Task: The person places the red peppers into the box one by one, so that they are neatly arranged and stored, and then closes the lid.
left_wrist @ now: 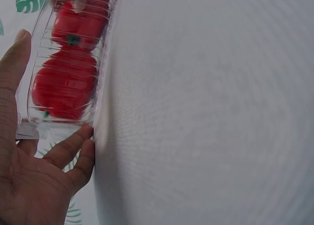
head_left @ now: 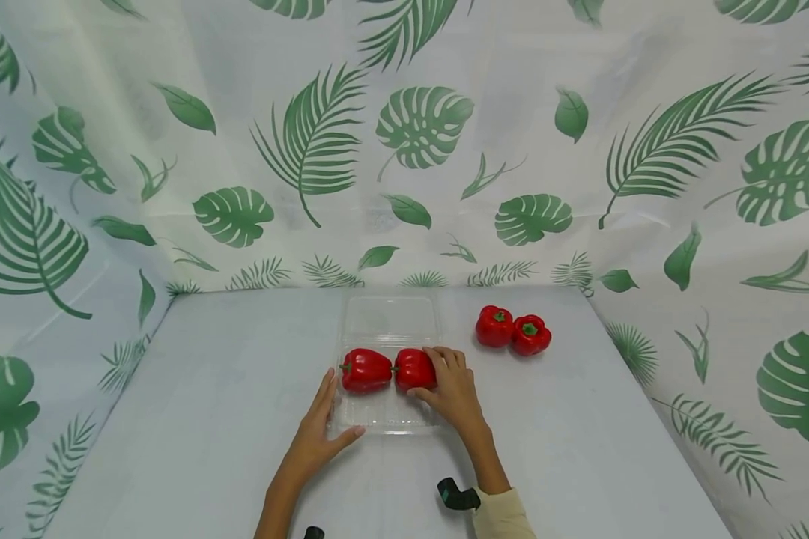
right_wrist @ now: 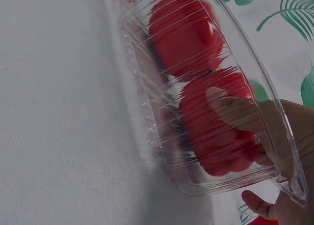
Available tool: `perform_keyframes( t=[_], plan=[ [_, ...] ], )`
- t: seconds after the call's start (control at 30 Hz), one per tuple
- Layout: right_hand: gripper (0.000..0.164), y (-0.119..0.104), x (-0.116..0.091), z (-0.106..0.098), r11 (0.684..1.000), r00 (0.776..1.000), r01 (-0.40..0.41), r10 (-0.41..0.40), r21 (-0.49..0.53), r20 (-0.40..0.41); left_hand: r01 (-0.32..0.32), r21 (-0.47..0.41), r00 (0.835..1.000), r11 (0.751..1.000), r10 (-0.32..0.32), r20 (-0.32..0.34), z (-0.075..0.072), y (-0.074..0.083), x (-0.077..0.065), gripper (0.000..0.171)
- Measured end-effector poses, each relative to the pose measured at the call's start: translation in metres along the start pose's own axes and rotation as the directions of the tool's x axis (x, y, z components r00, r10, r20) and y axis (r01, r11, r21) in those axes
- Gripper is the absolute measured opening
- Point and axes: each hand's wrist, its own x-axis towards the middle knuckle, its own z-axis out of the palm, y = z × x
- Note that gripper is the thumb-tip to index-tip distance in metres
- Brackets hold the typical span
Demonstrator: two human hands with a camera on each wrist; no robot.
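A clear plastic clamshell box (head_left: 391,419) lies on the table with its lid (head_left: 391,318) folded back. Two red bell peppers sit side by side inside it: the left pepper (head_left: 366,370) and the right pepper (head_left: 414,369), stems pointing left. My right hand (head_left: 455,389) holds the right pepper, thumb in front and fingers behind; the right wrist view shows the thumb on the pepper (right_wrist: 216,126) through the clear wall. My left hand (head_left: 317,438) rests at the box's left side, fingers extended along it and thumb spread near the front edge.
Two more red bell peppers, one (head_left: 494,327) touching the other (head_left: 531,335), stand on the white table (head_left: 580,434) right of the box. Leaf-printed sheeting (head_left: 337,247) rises behind and at both sides. A dark device (head_left: 457,495) is by the right wrist.
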Motion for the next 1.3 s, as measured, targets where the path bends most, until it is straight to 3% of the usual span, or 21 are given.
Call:
perform_keyframes(
  t=[0.13,0.47,0.7,0.97,1.3],
  plan=[
    [0.083,0.000,-0.001,0.002,0.999,1.000,-0.024,0.024,-0.026,0.016,0.014,0.005,1.000,1.000,-0.014,0.007,0.000,-0.001,-0.001,0.101],
    [0.085,-0.001,0.001,0.001,1.000,1.000,-0.001,0.001,-0.021,-0.017,-0.027,-0.008,1.000,1.000,0.027,0.002,0.000,-0.003,0.002,0.101],
    [0.087,0.001,-0.001,0.001,1.000,1.000,0.025,-0.025,-0.010,-0.011,-0.002,-0.003,1.000,1.000,0.002,0.008,-0.001,-0.001,0.001,0.101],
    [0.084,0.004,-0.005,-0.001,0.996,0.998,0.064,-0.063,0.065,-0.023,0.013,0.007,1.000,1.000,-0.013,0.006,-0.001,0.001,-0.001,0.101],
    [0.075,0.010,-0.003,-0.004,0.992,0.994,0.057,-0.046,0.116,-0.097,0.010,0.000,1.000,1.000,-0.010,0.008,0.000,0.001,0.000,0.101]
  ],
)
